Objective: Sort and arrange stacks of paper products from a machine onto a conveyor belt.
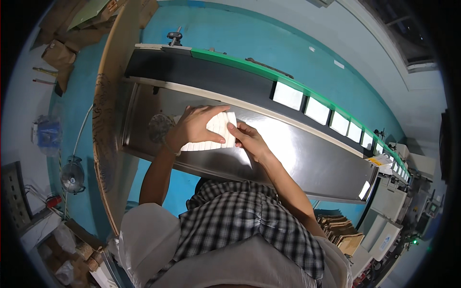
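Above the shiny metal worktop [317, 165], both hands are on a row of thin white cards or flat packets [218, 128], pressed together with their edges showing as fine lines. My left hand [189, 127] spans the row from the left, thumb along its near side and fingers over the far side. At the right end, my right hand [249, 139] grips the row, its thumb on the face and fingers curled behind. What the pieces are exactly cannot be made out. Beside my left wrist lies a round, greyish, see-through thing [160, 127].
Beyond the worktop runs a dark conveyor belt [216, 74] with a green rail [249, 67], carrying several white flat pieces [288, 96]. A tall wooden board [109, 120] borders the left side. A fan [73, 175] stands farther left; stacked cardboard [338, 233] sits at lower right.
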Action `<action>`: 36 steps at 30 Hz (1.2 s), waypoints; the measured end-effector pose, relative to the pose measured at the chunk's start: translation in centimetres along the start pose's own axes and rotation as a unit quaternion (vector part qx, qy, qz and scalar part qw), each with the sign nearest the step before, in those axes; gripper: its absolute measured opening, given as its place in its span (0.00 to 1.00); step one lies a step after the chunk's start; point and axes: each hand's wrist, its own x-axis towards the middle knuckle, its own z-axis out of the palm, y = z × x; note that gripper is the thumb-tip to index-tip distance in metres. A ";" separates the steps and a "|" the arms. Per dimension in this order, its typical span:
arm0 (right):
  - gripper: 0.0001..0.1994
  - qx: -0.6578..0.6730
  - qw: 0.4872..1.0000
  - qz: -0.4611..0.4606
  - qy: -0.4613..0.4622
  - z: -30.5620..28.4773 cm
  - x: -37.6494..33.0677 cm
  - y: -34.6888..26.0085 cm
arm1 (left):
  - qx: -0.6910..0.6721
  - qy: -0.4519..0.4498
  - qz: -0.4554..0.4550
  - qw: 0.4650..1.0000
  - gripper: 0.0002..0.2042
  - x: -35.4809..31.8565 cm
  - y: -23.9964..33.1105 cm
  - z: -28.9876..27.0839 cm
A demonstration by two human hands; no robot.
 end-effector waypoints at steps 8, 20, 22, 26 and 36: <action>0.15 -0.024 0.995 -0.056 0.081 -1.5 2.7 0.8 | -0.002 -0.026 -0.044 0.999 0.35 -0.3 -2.1 -0.8; 0.25 -0.077 0.979 -0.178 0.068 6.3 4.3 1.1 | 0.066 0.300 -0.075 0.949 0.22 -7.6 0.7 1.6; 0.24 -0.004 0.995 -0.094 0.044 5.3 4.7 0.7 | 0.016 0.409 -0.206 0.889 0.18 -10.1 1.0 3.7; 0.23 0.113 0.993 0.002 0.022 5.1 5.5 1.4 | -0.017 0.493 -0.287 0.821 0.21 -12.1 -1.8 5.7; 0.19 -0.293 0.937 -0.156 0.108 6.2 4.8 0.8 | 0.017 0.286 -0.235 0.929 0.54 -6.5 -2.0 4.6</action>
